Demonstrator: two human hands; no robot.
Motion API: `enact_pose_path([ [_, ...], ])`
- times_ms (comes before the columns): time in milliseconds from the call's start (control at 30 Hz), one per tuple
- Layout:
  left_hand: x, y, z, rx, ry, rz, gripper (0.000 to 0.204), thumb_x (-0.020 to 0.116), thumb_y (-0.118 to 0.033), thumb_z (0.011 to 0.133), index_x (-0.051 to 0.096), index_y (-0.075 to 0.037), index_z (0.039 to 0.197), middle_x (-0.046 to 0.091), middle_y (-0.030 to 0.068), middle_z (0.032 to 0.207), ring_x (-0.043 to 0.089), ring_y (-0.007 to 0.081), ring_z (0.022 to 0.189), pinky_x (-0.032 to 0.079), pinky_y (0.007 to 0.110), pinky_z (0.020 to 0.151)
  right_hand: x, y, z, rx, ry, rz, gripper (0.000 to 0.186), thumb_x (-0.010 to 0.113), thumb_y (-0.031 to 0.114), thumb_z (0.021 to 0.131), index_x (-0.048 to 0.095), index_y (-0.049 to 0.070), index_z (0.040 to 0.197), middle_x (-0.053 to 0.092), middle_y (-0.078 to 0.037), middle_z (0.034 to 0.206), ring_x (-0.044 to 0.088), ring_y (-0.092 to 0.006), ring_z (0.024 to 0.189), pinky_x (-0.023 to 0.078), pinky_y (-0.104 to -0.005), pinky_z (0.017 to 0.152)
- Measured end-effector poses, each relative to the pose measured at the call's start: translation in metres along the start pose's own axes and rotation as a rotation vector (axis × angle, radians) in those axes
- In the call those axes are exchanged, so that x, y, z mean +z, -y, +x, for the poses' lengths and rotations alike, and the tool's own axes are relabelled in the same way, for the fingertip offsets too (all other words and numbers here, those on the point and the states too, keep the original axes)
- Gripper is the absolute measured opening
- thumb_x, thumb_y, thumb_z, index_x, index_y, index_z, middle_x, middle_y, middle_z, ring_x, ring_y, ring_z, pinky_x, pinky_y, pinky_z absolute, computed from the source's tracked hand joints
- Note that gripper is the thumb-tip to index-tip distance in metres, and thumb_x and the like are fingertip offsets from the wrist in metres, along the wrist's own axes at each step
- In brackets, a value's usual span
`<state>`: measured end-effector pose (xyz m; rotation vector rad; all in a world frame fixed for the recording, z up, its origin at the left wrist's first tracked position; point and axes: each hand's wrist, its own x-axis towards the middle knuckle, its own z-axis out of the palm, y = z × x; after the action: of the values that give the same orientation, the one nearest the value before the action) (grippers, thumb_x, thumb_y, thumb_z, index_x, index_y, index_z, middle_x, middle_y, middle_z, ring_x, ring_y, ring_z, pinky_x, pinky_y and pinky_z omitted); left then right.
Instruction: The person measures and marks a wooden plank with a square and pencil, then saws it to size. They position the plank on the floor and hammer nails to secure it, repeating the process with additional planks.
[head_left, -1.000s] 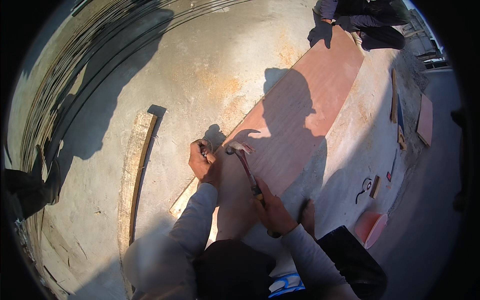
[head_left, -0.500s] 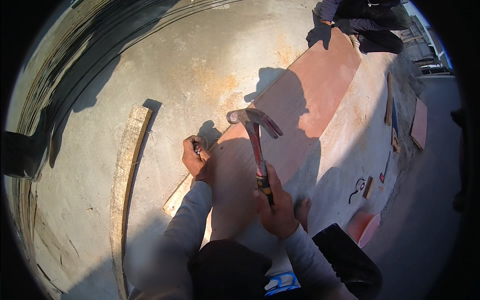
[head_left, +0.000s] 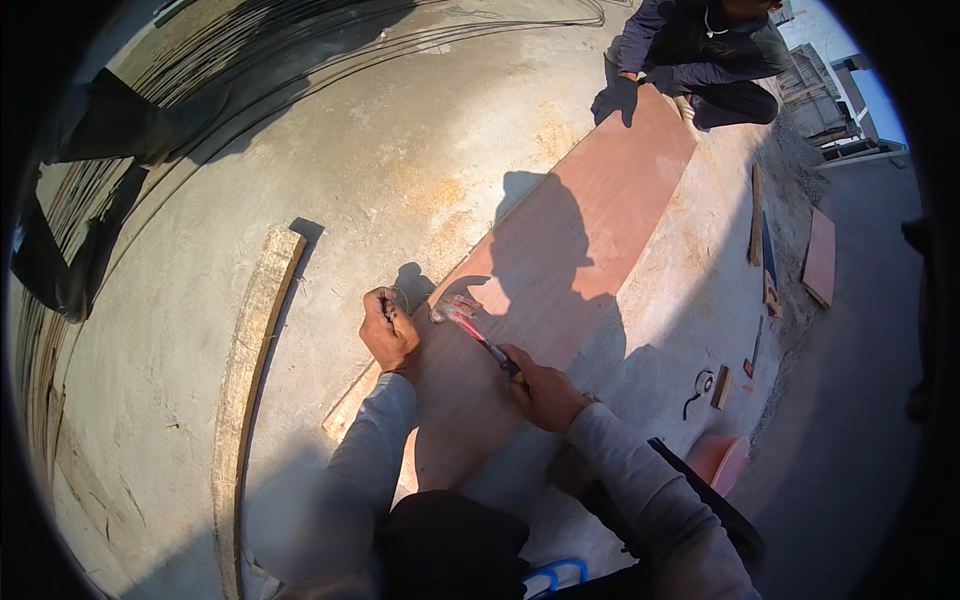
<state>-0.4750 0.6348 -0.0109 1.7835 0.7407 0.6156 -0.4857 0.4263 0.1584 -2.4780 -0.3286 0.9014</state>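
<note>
The hammer [head_left: 482,340] is positioned over the left edge of the reddish panel [head_left: 556,270], contact uncertain, its handle clamped in the right hand [head_left: 548,393]. The left hand [head_left: 389,330] is curled into a fist just beside the striking end; its contents are too small to identify. Caution: a glancing blow could hit the knuckles. Light pressure from the co-worker's gloved hand [head_left: 615,102] could let the panel shift.
</note>
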Motion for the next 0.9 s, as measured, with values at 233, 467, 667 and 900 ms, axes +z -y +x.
enact_pose_path([
  [233, -0.003, -0.064, -0.021, 0.218, 0.539, 0.309, 0.028, 0.062, -0.021, 0.084, 0.054, -0.007, 0.108, 0.067, 0.0185, 0.075, 0.068, 0.0393, 0.072, 0.052, 0.049, 0.068, -0.123, -0.031, -0.047, -0.139, 0.003, 0.152, 0.029, 0.071, 0.016, 0.090, 0.052, 0.002, 0.106, 0.063, -0.013, 0.072, 0.067, -0.0227, 0.069, 0.054, -0.0364, 0.065],
  [467, 0.032, -0.167, -0.060, 0.383, 1.197, 0.095, 0.041, 0.064, -0.024, 0.084, 0.049, 0.000, 0.114, 0.067, 0.0229, 0.084, 0.067, 0.0440, 0.080, 0.052, 0.051, 0.077, -0.102, -0.055, -0.042, -0.014, -0.202, 0.696, 0.028, 0.076, 0.007, 0.086, 0.057, 0.002, 0.106, 0.064, -0.004, 0.085, 0.063, -0.0100, 0.073, 0.053, -0.0275, 0.066],
  [667, 0.070, -0.198, -0.059, 0.134, 1.426, 0.256, 0.044, 0.069, -0.020, 0.085, 0.048, 0.003, 0.117, 0.067, 0.0257, 0.094, 0.068, 0.0427, 0.090, 0.054, 0.047, 0.078, -0.074, -0.096, -0.006, 0.062, -0.180, 1.084, 0.033, 0.077, 0.006, 0.085, 0.057, 0.002, 0.110, 0.064, -0.003, 0.085, 0.060, -0.0081, 0.065, 0.052, -0.0253, 0.059],
  [900, 0.126, -0.186, -0.063, 0.189, 1.222, 0.148, 0.035, 0.066, -0.018, 0.090, 0.052, 0.003, 0.114, 0.068, 0.0224, 0.086, 0.070, 0.0394, 0.083, 0.055, 0.045, 0.074, -0.106, -0.131, 0.035, 0.061, -0.277, 1.174, 0.032, 0.073, 0.000, 0.086, 0.054, 0.002, 0.111, 0.063, -0.005, 0.084, 0.062, -0.0102, 0.060, 0.052, -0.0241, 0.052],
])
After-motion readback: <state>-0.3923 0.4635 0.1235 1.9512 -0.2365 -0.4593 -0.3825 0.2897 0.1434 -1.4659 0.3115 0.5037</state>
